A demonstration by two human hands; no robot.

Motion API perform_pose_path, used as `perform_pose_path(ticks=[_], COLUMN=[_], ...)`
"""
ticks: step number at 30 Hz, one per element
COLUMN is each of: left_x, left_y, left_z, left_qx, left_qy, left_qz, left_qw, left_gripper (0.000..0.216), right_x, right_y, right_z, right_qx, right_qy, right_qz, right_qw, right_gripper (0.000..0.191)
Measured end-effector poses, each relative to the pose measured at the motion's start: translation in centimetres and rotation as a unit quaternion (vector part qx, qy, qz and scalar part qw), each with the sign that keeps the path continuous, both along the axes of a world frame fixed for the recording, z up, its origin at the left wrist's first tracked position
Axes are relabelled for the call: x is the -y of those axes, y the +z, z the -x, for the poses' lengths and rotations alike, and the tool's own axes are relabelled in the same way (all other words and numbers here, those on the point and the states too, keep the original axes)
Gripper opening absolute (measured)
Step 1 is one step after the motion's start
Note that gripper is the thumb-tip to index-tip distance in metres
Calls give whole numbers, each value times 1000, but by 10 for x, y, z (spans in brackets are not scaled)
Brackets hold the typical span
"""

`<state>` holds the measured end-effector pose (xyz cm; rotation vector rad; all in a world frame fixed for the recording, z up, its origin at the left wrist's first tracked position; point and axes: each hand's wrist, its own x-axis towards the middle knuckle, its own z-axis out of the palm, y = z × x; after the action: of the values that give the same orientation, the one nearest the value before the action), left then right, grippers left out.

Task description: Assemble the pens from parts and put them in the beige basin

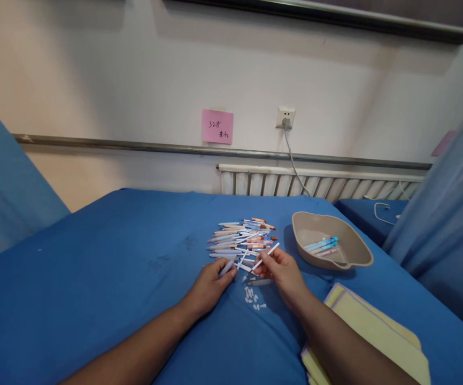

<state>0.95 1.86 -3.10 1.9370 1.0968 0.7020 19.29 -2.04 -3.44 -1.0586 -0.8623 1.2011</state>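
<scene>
My left hand (207, 287) is closed round a pale grey-blue pen barrel (226, 268), close to the near edge of a heap of pen parts. Pinched between the fingers of my right hand (283, 271) is a thin white pen refill (270, 252), slanting down to the left with a dark tip. Between and beyond both hands lie many pen barrels (225, 240), white refills and orange-brown pieces. A grey pen barrel (260, 282) lies under my right hand. Small white tip-like pieces (251, 295) are scattered on the blue cover just below the hands.
A beige plastic basin (354, 235) with several blue and pink pens (322, 246) stands right of the heap. Folded yellow cloths (376, 331) lie under my right forearm. Behind the blue-covered surface (95, 267) are a radiator (263, 182) and a plugged-in cord (291, 155). Blue curtains hang at both sides.
</scene>
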Motion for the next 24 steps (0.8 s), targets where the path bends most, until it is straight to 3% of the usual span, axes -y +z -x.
perform_pose_path(ticks=[11, 24], left_x=[14, 20], left_y=[9, 10], left_z=[-3, -5], left_qx=[131, 143], left_qy=[17, 9], left_qz=[222, 238], left_qw=[966, 961], left_gripper=[35, 32], right_x=[5, 8], right_y=[6, 7], right_z=[3, 3], right_qx=[-5, -6], right_qy=[-6, -5], right_qz=[-25, -40], right_qw=[1000, 999], right_gripper=[36, 31])
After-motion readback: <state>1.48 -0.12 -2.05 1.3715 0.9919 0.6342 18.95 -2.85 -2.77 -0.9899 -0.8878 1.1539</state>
